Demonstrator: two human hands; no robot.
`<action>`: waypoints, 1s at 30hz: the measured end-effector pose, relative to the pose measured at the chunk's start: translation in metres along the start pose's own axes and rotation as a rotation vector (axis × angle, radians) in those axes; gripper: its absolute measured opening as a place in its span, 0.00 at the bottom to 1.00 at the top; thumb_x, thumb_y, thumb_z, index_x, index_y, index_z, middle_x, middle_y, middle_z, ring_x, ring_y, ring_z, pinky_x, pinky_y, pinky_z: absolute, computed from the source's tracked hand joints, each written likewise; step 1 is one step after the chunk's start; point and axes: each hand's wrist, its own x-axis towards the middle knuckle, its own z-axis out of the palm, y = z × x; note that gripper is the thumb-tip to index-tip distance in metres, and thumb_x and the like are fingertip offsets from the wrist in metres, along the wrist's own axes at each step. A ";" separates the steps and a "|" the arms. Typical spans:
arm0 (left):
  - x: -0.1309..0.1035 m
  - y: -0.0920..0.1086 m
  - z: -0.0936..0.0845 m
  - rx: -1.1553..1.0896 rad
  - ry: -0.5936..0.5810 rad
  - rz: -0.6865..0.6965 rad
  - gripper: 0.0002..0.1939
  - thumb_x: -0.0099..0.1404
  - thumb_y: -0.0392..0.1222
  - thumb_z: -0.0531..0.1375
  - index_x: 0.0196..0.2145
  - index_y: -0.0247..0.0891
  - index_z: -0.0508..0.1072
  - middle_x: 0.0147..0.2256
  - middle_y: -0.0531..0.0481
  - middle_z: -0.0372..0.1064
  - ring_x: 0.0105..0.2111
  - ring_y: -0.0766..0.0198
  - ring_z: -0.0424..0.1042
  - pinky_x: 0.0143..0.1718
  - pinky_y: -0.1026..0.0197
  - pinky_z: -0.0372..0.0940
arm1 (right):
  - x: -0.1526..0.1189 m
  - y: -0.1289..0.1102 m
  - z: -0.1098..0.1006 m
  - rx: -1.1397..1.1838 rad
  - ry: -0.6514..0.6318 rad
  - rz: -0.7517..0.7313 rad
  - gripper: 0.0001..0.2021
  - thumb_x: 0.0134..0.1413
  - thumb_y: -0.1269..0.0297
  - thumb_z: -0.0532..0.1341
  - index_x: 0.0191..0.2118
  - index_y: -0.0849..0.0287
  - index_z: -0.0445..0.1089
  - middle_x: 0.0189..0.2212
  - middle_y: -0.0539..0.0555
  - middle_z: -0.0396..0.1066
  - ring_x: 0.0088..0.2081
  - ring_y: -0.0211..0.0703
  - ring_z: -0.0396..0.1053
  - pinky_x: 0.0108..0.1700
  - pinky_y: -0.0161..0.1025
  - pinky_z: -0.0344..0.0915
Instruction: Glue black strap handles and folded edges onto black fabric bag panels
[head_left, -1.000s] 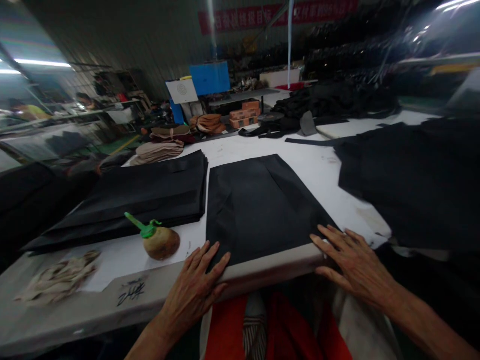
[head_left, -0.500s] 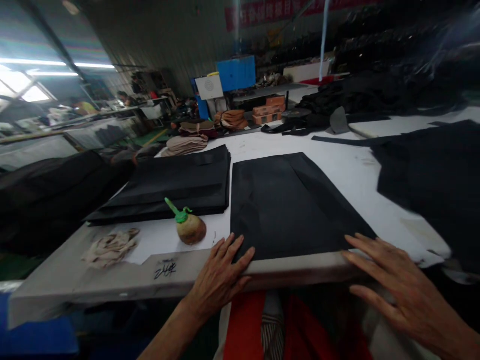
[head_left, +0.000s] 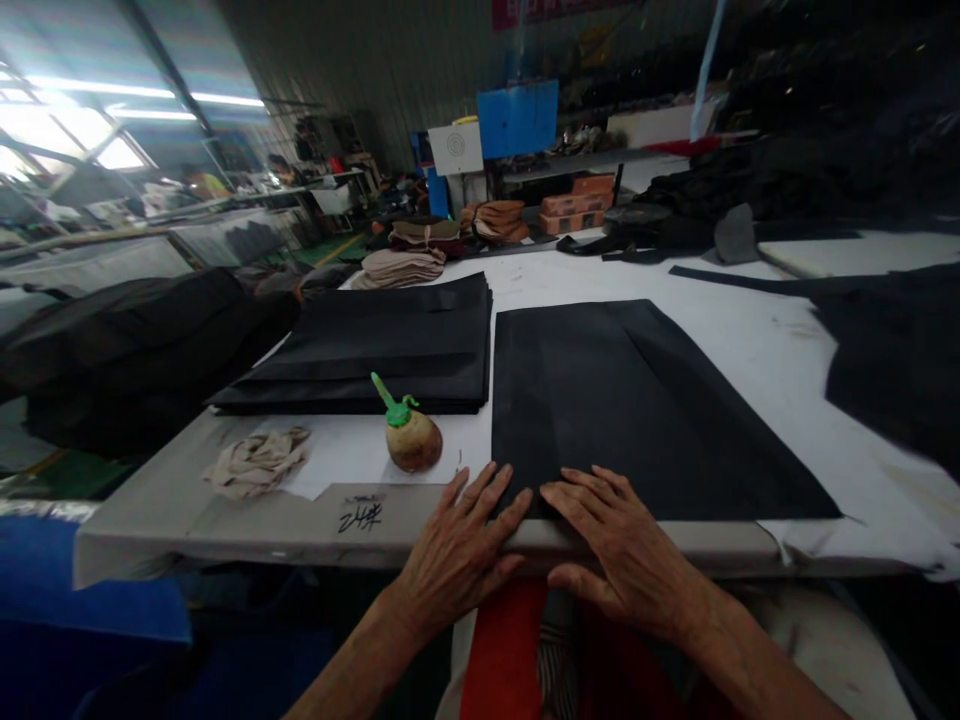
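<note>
On the far left, a crumpled cloth (head_left: pixel 257 462) lies on the table (head_left: pixel 180 500). Behind it sits a stack of black fabric (head_left: pixel 375 340), and just in front of that stack is a round pot (head_left: pixel 414 443) with a green top. Your left hand (head_left: pixel 463 545) rests palm down, fingers slightly spread, at the near left corner of the black sheet (head_left: pixel 622 400), which lies flat on the table. Your right hand (head_left: pixel 616 540) is beside it, fingers loosely spread on the sheet's near edge, gripping nothing.
</note>
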 end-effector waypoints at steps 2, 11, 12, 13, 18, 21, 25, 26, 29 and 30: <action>-0.012 -0.003 0.001 0.033 0.027 -0.037 0.32 0.65 0.46 0.53 0.63 0.41 0.46 0.63 0.42 0.45 0.63 0.52 0.44 0.60 0.46 0.46 | -0.001 0.000 0.000 0.009 -0.005 -0.001 0.31 0.55 0.46 0.55 0.58 0.61 0.58 0.54 0.59 0.64 0.57 0.53 0.55 0.58 0.55 0.49; -0.015 0.005 -0.009 -0.047 0.170 -0.056 0.26 0.65 0.45 0.54 0.59 0.37 0.57 0.58 0.40 0.56 0.60 0.51 0.50 0.57 0.49 0.52 | -0.001 -0.001 0.003 0.009 0.005 0.011 0.27 0.57 0.45 0.53 0.56 0.58 0.61 0.54 0.55 0.64 0.57 0.51 0.55 0.59 0.53 0.46; -0.009 0.006 -0.010 -0.066 0.173 -0.058 0.25 0.65 0.46 0.54 0.58 0.38 0.58 0.57 0.41 0.58 0.60 0.51 0.52 0.57 0.48 0.53 | -0.001 0.000 0.003 0.009 0.001 0.010 0.27 0.57 0.46 0.53 0.56 0.58 0.61 0.54 0.55 0.64 0.57 0.51 0.54 0.59 0.53 0.46; -0.005 0.006 -0.011 -0.086 0.176 -0.059 0.23 0.65 0.47 0.53 0.56 0.38 0.60 0.55 0.42 0.60 0.59 0.52 0.54 0.56 0.48 0.53 | -0.001 0.000 0.003 0.011 -0.003 0.010 0.26 0.58 0.46 0.53 0.56 0.58 0.61 0.55 0.55 0.64 0.57 0.51 0.54 0.59 0.53 0.45; -0.006 0.001 -0.018 -0.159 0.250 -0.070 0.12 0.64 0.45 0.55 0.43 0.39 0.69 0.46 0.47 0.69 0.53 0.55 0.62 0.56 0.50 0.55 | 0.000 -0.001 0.002 0.038 -0.004 0.023 0.26 0.58 0.48 0.53 0.56 0.57 0.61 0.55 0.55 0.64 0.57 0.51 0.55 0.59 0.53 0.45; -0.015 -0.003 -0.022 -0.165 0.287 -0.076 0.06 0.64 0.41 0.55 0.38 0.38 0.69 0.45 0.47 0.69 0.52 0.56 0.63 0.54 0.52 0.57 | 0.000 -0.002 0.000 0.057 -0.041 0.040 0.26 0.58 0.48 0.53 0.57 0.56 0.60 0.56 0.54 0.63 0.58 0.51 0.54 0.60 0.53 0.44; -0.010 -0.003 -0.019 -0.070 0.238 -0.008 0.17 0.63 0.43 0.56 0.50 0.39 0.65 0.51 0.46 0.66 0.54 0.56 0.61 0.51 0.55 0.62 | 0.000 -0.001 -0.003 0.113 -0.103 0.070 0.27 0.58 0.46 0.51 0.58 0.54 0.58 0.58 0.52 0.60 0.59 0.51 0.52 0.61 0.53 0.43; -0.005 -0.003 -0.017 -0.048 0.228 0.015 0.20 0.63 0.45 0.56 0.52 0.39 0.64 0.51 0.46 0.66 0.53 0.56 0.62 0.50 0.56 0.63 | 0.001 -0.001 -0.005 0.132 -0.116 0.081 0.27 0.58 0.45 0.51 0.58 0.54 0.58 0.58 0.52 0.60 0.60 0.50 0.52 0.61 0.52 0.42; 0.007 -0.003 -0.012 -0.028 0.232 0.060 0.20 0.63 0.47 0.57 0.51 0.40 0.65 0.48 0.47 0.69 0.49 0.58 0.67 0.47 0.58 0.66 | 0.006 -0.002 -0.016 0.186 -0.154 0.108 0.27 0.58 0.45 0.51 0.58 0.54 0.59 0.58 0.52 0.60 0.59 0.49 0.52 0.62 0.50 0.42; 0.010 -0.004 -0.011 -0.032 0.248 0.064 0.19 0.62 0.47 0.57 0.50 0.41 0.66 0.47 0.48 0.70 0.48 0.58 0.68 0.46 0.59 0.67 | 0.007 -0.004 -0.020 0.198 -0.160 0.112 0.27 0.57 0.46 0.52 0.57 0.55 0.60 0.58 0.53 0.60 0.59 0.48 0.53 0.62 0.49 0.42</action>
